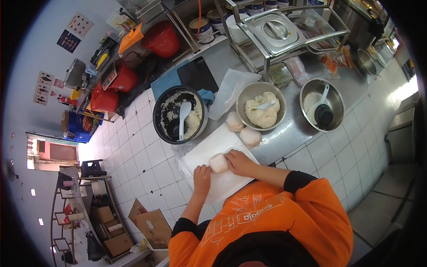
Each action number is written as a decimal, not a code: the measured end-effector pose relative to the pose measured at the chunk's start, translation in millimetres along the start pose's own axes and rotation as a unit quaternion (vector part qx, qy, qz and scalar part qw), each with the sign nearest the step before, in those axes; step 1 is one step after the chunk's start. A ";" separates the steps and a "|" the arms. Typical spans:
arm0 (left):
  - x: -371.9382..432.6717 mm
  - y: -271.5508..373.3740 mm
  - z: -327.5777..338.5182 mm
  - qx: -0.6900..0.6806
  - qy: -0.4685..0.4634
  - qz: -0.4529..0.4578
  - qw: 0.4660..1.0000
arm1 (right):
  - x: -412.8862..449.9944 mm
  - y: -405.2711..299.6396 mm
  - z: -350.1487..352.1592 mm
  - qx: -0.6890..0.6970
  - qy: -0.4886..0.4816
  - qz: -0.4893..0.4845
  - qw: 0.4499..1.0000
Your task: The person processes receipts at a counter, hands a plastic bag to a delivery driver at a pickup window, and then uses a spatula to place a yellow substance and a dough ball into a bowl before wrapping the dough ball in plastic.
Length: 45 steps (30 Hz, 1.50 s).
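Note:
A paper-wrapped bundle point(218, 163) rests on a stack of white paper sheets point(200, 150) before me. My left hand point(202, 179) pinches its left end, fingers curled against the wrapper. At the opposite end, my right hand point(239, 162) grips the paper. Two similar wrapped bundles, one rounded point(251, 137) and one behind it point(235, 121), sit beyond my right hand. A steel bowl point(241, 110) next to them holds cooked rice point(263, 111) with a white spoon point(265, 105) in it. What lies inside the bundle is hidden.
A black rice-cooker pot point(158, 125) with rice and a white paddle point(184, 116) stands left. Another steel bowl point(337, 100) holds a ladle point(322, 100) and a black round object point(323, 115). Behind rises a metal rack point(267, 65) with a lidded steel pan point(275, 30).

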State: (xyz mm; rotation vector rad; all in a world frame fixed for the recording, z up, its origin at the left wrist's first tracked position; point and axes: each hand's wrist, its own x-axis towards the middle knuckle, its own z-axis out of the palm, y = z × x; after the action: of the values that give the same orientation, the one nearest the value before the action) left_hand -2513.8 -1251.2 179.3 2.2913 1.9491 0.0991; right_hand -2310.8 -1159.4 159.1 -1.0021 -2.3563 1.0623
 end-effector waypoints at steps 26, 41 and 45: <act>75.6 79.6 -7.2 -0.540 -0.012 -0.301 0.786 | -80.1 -3.5 -86.2 -0.069 0.047 0.038 0.996; 191.1 199.4 -7.2 0.020 0.456 -0.375 0.807 | -474.3 229.7 -243.6 0.276 0.486 0.417 0.717; 251.1 327.3 -70.6 0.098 0.569 -0.115 0.808 | -474.0 280.0 -290.6 0.236 0.405 0.343 0.814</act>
State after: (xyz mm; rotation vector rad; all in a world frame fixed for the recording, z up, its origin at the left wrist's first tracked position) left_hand -2162.6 -1050.6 287.0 2.2478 2.7712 1.6539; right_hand -1694.0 -1231.6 116.3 -1.6994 -0.9809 1.0482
